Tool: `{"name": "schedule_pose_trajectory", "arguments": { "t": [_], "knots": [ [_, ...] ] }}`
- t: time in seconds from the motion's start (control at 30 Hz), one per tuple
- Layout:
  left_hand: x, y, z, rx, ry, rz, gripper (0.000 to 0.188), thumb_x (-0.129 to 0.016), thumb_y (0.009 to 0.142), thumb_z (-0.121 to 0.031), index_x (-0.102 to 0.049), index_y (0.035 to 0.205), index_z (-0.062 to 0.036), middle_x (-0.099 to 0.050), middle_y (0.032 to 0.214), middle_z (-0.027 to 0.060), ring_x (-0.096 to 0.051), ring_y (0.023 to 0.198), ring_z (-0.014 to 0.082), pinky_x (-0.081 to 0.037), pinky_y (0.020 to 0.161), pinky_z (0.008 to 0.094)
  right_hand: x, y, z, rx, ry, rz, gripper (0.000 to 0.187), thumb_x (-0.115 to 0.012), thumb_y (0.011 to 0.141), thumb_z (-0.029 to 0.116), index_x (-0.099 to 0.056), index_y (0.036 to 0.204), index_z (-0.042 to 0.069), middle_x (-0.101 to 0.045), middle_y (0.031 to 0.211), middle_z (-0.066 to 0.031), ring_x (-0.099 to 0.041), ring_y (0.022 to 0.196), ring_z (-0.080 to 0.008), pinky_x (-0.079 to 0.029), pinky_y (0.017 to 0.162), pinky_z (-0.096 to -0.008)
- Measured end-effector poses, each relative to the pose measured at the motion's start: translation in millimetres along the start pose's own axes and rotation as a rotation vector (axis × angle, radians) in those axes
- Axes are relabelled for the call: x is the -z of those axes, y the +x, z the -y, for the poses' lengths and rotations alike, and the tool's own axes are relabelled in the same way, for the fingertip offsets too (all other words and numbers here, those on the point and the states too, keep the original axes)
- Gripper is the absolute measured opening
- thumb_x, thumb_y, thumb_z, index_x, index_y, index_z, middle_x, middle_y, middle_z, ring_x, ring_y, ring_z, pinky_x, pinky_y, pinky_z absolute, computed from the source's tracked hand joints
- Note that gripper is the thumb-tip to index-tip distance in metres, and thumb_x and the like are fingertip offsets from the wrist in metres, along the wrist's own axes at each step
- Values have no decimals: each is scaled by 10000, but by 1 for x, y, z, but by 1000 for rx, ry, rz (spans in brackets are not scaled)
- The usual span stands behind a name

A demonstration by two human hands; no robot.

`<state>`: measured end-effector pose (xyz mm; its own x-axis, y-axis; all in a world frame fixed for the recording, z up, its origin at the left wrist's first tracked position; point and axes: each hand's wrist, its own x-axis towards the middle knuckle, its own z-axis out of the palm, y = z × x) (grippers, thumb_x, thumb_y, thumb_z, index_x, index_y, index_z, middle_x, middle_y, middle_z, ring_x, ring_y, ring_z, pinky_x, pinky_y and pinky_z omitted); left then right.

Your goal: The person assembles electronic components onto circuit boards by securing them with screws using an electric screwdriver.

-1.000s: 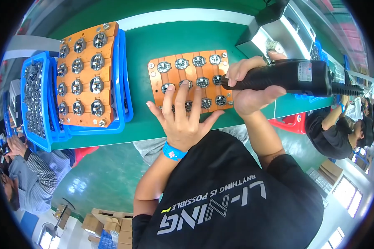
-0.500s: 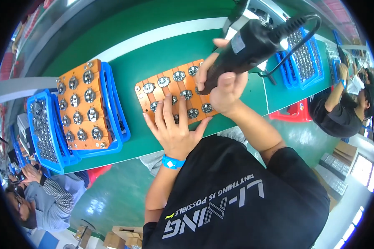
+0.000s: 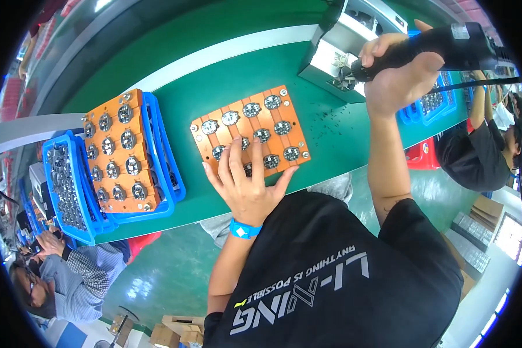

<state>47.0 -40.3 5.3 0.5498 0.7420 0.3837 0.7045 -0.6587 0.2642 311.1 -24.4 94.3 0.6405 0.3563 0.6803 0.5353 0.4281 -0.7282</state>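
My left hand (image 3: pixel 246 194) lies with spread fingers on an orange fixture plate (image 3: pixel 246 124), which holds rows of small round silver-and-black parts. Its fingertips cover some of those parts, and the thumb rests at the near edge. Off to the right, my right hand (image 3: pixel 397 87) is wrapped round a black corded electric screwdriver (image 3: pixel 452 49), held almost level. The screwdriver's tip points left, at the metal outlet of a grey-and-black box-shaped machine (image 3: pixel 325 61), probably a screw feeder. Whether the tip touches the outlet, I cannot tell.
A second loaded orange plate (image 3: pixel 119 156) rests on stacked blue trays (image 3: pixel 171 200) at left. Another blue tray (image 3: pixel 69 191) holds many small parts. Tiny dark pieces (image 3: pixel 330 119) lie scattered on the green table. More blue trays (image 3: pixel 441 107) stand at right. People sit at both sides.
My right hand has carried the screwdriver from above the plate's right side up and right to the machine, tilting it more level. My left hand stays on the plate.
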Motion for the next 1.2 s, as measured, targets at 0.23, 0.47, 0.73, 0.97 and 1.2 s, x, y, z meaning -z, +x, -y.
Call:
{"name": "schedule_pose_trajectory", "arguments": {
  "t": [0.23,0.47,0.73,0.97,1.2],
  "knots": [
    [-1,-3,0,15,10,-21,757,-731,753,-702,-692,1259,-140,-549,1397,128,-518,1246,336,-253,1141,636,8,-5,-2,-166,92,-26,722,-441,971,710,-427,1274,55,-527,626,-117,-503,477,-211,-448,511,-349],
    [-3,-3,2,27,-55,2,725,-715,779,-678,-699,1261,-136,-549,1400,136,-514,1260,331,-257,1137,642,-13,-58,22,-393,352,95,861,-347,875,868,-351,1359,156,-494,660,-75,-496,488,-199,-455,551,-385],
    [-4,-5,6,44,-95,-29,716,-726,773,-640,-691,1263,-118,-568,1373,137,-530,1243,320,-236,1137,653,-59,-117,19,-219,445,276,936,-321,851,880,-269,1428,144,-553,722,-96,-531,518,-199,-485,559,-351],
    [-5,-8,9,36,-122,-27,717,-730,763,-636,-691,1247,-107,-571,1364,134,-536,1243,319,-234,1134,674,-64,-123,14,-210,381,277,882,-326,886,849,-286,1391,127,-560,733,-95,-553,536,-199,-491,568,-349],
    [-5,-7,10,33,-119,-13,738,-722,760,-647,-689,1242,-90,-563,1384,128,-524,1255,319,-230,1128,687,-74,-116,14,-341,350,374,802,-454,896,798,-315,1308,124,-525,680,-81,-501,502,-178,-461,522,-323]
  ]
}}
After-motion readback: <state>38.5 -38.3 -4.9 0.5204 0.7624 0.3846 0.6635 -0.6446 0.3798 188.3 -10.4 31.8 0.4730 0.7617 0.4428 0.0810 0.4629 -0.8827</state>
